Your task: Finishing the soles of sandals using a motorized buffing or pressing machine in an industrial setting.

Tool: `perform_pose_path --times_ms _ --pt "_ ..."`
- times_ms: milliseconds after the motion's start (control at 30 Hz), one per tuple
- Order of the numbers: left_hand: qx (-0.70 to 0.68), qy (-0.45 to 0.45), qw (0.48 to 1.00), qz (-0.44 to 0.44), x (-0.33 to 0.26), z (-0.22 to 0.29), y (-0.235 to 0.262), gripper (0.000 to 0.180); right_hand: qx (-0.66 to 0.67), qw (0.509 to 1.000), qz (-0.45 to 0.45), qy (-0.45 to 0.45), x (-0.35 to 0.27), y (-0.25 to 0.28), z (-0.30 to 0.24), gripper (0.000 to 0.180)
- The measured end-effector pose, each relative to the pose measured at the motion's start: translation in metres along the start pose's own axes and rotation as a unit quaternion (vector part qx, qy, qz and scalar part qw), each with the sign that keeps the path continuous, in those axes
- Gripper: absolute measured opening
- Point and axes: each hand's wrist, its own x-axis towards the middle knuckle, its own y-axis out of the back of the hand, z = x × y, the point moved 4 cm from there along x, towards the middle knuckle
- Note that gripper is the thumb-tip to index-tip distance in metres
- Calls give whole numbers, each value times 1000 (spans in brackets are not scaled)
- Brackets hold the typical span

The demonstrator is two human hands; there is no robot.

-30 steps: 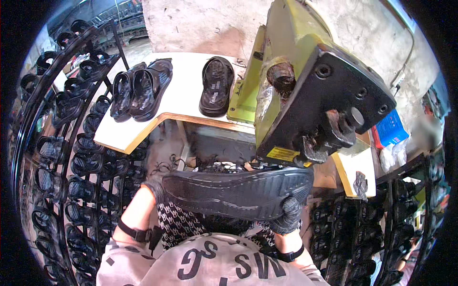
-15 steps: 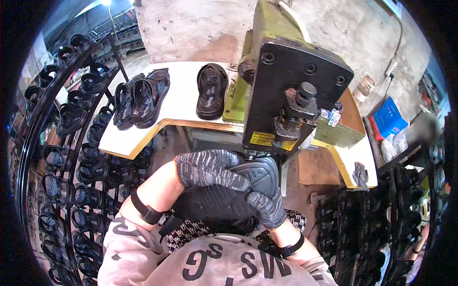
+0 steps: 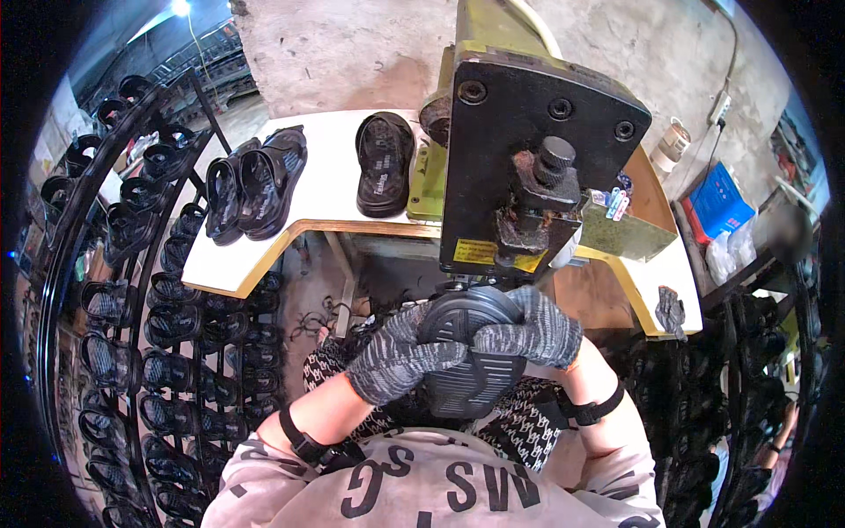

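Both my hands wear grey-black knit gloves. Between them is a black slipper (image 3: 473,380), its ribbed sole turned up, its near end over my lap. My left hand (image 3: 400,355) is closed on its left side, fingers lying across the sole. From the right, my right hand (image 3: 534,330) grips the edge, thumb pressed on the sole. The slipper's far end lies right below the lower tip of a machine (image 3: 539,189) with a black front plate and green body. The exact contact there is hidden.
On the white worktable (image 3: 330,167) stand a pair of black slippers (image 3: 268,185) and a single slipper (image 3: 385,165). A rack (image 3: 132,264) full of slippers is at left, another (image 3: 669,414) at right. A metal bin (image 3: 629,224) and a dark rag (image 3: 670,310) lie right of the machine.
The slipper has turned from lying sideways to pointing toward me. My right hand has moved up and outward to its right edge; my left hand has shifted lower.
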Motion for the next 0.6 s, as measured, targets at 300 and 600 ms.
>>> perform_pose_path --times_ms 300,600 --pt "-117 -29 990 77 -4 -16 -9 51 109 981 160 16 -86 -27 143 89" --pt "-16 -100 992 74 -2 -23 -7 65 393 791 461 86 -121 4 185 43"
